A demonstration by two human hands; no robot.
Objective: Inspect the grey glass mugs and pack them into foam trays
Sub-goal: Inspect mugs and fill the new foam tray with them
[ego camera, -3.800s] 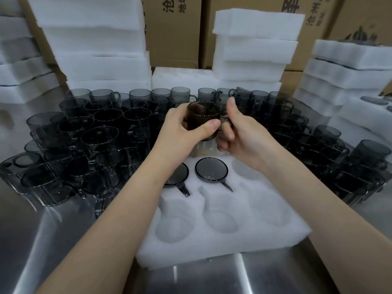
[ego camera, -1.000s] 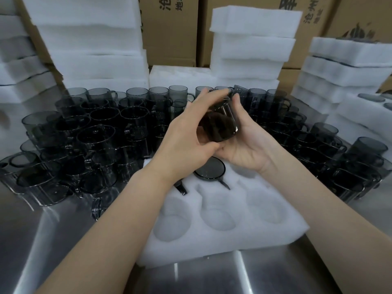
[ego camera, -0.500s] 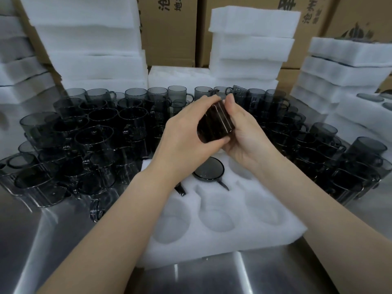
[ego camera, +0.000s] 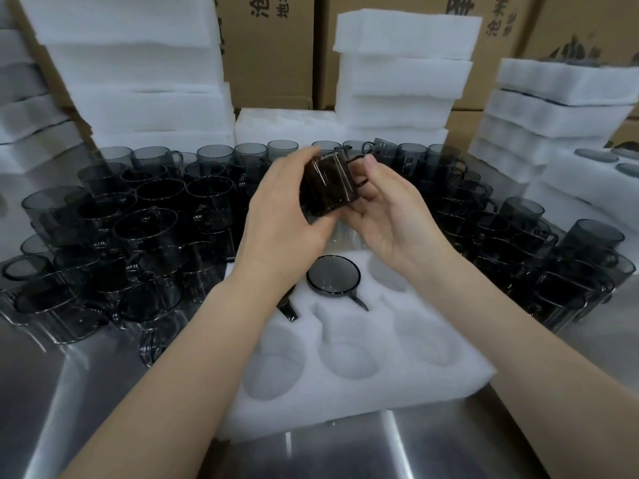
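Both hands hold one grey glass mug (ego camera: pixel 328 183) tilted above the white foam tray (ego camera: pixel 352 361). My left hand (ego camera: pixel 283 216) wraps its left side and bottom. My right hand (ego camera: pixel 383 209) cups it from the right, with the thumb by the handle. One packed mug (ego camera: pixel 333 276) sits in a back-row pocket of the tray, handle toward me. Another packed mug's handle (ego camera: pixel 288 311) shows under my left wrist. The front pockets hold nothing.
Several loose grey mugs (ego camera: pixel 148 229) crowd the steel table at left, behind and at right (ego camera: pixel 539 257). Foam tray stacks (ego camera: pixel 404 70) and cardboard boxes (ego camera: pixel 269 50) stand at the back. Bare steel table (ego camera: pixel 345 451) lies in front of the tray.
The mug has been turned in my hands, from upright to tilted on its side, and the handle now faces my right thumb. The tray and packed mugs stay put.
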